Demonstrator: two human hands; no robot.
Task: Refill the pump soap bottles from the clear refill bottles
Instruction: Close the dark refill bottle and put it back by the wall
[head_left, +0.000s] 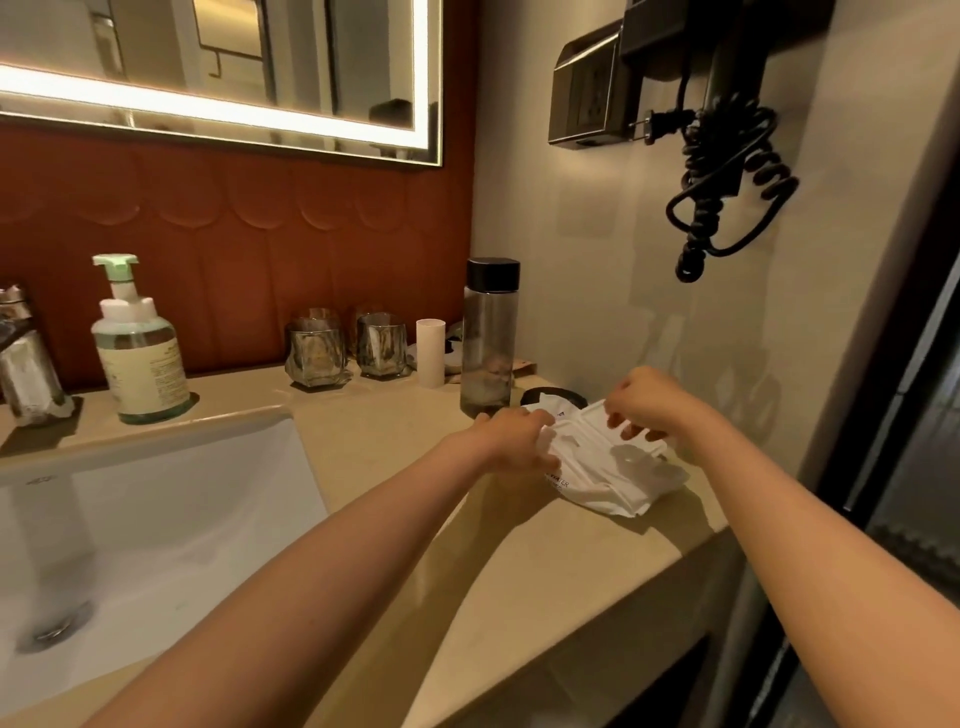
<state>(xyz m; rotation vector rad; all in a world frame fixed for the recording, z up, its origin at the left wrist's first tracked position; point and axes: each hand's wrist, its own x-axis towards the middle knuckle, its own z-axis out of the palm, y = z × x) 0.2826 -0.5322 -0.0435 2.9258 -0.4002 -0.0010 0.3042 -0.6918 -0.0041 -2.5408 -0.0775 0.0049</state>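
A pump soap bottle (140, 353) with a pale green pump head and a cream label stands on the counter behind the sink, partly filled with greenish liquid. A tall clear bottle (489, 343) with a black cap stands at the back right of the counter. In front of it lies a white plastic packet (613, 467) with printed text. My left hand (511, 439) grips the packet's left end. My right hand (647, 402) pinches its upper edge with curled fingers.
A white sink (156, 519) fills the lower left, with a chrome tap (23, 358) at the far left. Two glass tumblers (345, 348) and a small white tube (430, 353) stand by the back wall. A hair dryer with coiled cord (727, 176) hangs on the right wall.
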